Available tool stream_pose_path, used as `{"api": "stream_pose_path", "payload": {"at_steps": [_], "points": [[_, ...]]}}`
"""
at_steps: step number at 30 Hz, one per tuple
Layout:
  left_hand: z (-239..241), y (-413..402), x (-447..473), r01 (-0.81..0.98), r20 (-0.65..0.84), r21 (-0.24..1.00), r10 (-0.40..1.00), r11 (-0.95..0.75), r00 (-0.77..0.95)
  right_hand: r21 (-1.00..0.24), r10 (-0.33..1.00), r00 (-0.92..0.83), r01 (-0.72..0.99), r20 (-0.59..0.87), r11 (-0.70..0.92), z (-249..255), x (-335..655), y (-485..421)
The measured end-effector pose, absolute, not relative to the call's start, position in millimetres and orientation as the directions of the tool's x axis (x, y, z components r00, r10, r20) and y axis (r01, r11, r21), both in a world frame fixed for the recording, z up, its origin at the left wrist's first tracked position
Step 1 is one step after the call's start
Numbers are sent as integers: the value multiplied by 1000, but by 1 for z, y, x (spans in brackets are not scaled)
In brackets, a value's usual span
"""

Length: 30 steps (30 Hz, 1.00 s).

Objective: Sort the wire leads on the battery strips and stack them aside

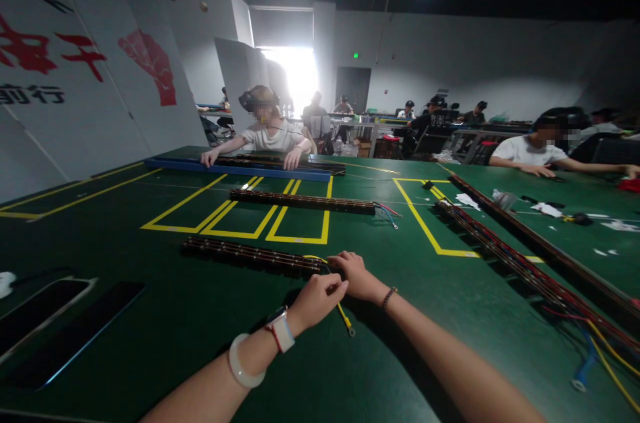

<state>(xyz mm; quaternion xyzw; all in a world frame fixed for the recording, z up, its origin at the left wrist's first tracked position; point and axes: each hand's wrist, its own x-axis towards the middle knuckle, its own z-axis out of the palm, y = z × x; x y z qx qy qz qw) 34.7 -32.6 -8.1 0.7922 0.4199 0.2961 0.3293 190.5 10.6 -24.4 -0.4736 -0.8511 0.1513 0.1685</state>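
Observation:
My left hand (320, 300) is closed in a pinch just off the right end of a long dark slotted bar (250, 255) lying on the green table. A yellow wire (310, 257) arches from that end, passes behind my fingers, and comes out below them with a ring terminal (351, 331). It seems to run through the left pinch, though the fingers partly cover it. Beside it, my right hand (356, 274) has its fingers curled at the bar's end by the wires; what they grip is hidden.
Another dark bar (305, 200) with red and blue leads lies beyond, over yellow tape outlines (297, 239). Longer wired bars (500, 256) stretch along the right. Two dark flat panels (80, 330) lie at left. Across the table a person (273, 133) handles parts by a blue rail (240, 170).

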Motion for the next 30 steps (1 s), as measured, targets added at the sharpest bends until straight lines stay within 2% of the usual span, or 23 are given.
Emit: {"api": "stream_pose_path", "payload": {"at_steps": [6, 10, 14, 17, 24, 27, 30], "points": [[-9, -31, 36, 337, -18, 926, 872, -170, 489, -396, 893, -440, 807, 91, 438, -15, 202, 23], [-6, -31, 37, 228, -90, 972, 791, -64, 606, -484, 884, -467, 767, 29, 421, -12, 212, 30], [-4, -32, 37, 176, -132, 984, 744, 20, 655, -615, 877, -476, 712, -68, 339, -17, 215, 36], [-5, -31, 37, 136, -159, 987, 727, 91, 668, -667, 875, -471, 689, -115, 283, -21, 214, 38], [-11, -28, 36, 56, -261, 951, 692, 305, 673, -718, 837, -540, 618, -91, 321, -11, 211, 30], [-12, -28, 37, -30, -303, 903, 684, 429, 664, -638, 855, -518, 663, -12, 392, 0, 207, 24], [-12, -28, 38, -154, -325, 832, 694, 533, 643, -420, 862, -496, 763, 108, 492, 11, 201, 15]]}}
